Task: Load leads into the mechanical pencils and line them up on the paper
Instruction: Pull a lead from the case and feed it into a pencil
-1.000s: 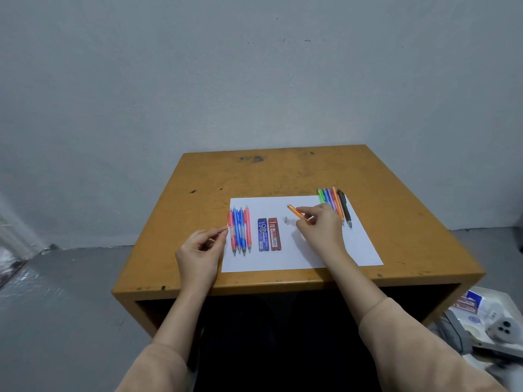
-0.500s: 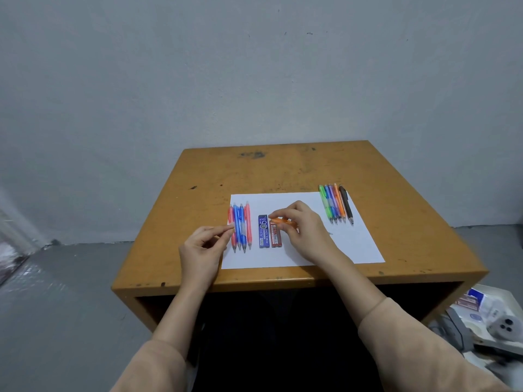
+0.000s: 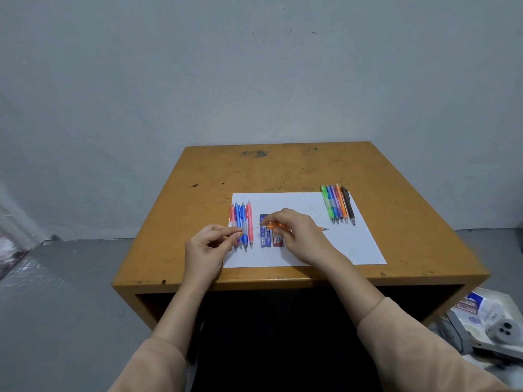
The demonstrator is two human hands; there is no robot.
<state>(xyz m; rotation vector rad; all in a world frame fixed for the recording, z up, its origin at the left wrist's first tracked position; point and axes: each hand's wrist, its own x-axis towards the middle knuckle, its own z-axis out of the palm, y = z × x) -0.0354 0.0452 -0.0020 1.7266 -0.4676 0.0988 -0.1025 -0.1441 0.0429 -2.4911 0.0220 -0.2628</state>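
My right hand (image 3: 300,236) grips an orange mechanical pencil (image 3: 276,225) held level over the white paper (image 3: 311,205), its tip poking out to the right. My left hand (image 3: 209,244) pinches a thin lead (image 3: 254,228) that points at the pencil's left end. Below them lie a blue lead case (image 3: 264,234) and a red lead case (image 3: 276,240), the red one partly hidden by my right hand. A row of red and blue pencils (image 3: 242,222) lies on the paper's left side. Another row of coloured pencils (image 3: 338,203) lies at its far right corner.
The paper rests on a worn orange wooden table (image 3: 283,168) against a grey wall. On the floor at the lower right sits a white tray with boxes and a round tape dispenser (image 3: 492,321).
My right hand carried the orange pencil from the paper's right part leftward over the lead cases and turned it level. My left hand rose slightly, bringing the lead up to the pencil's end.
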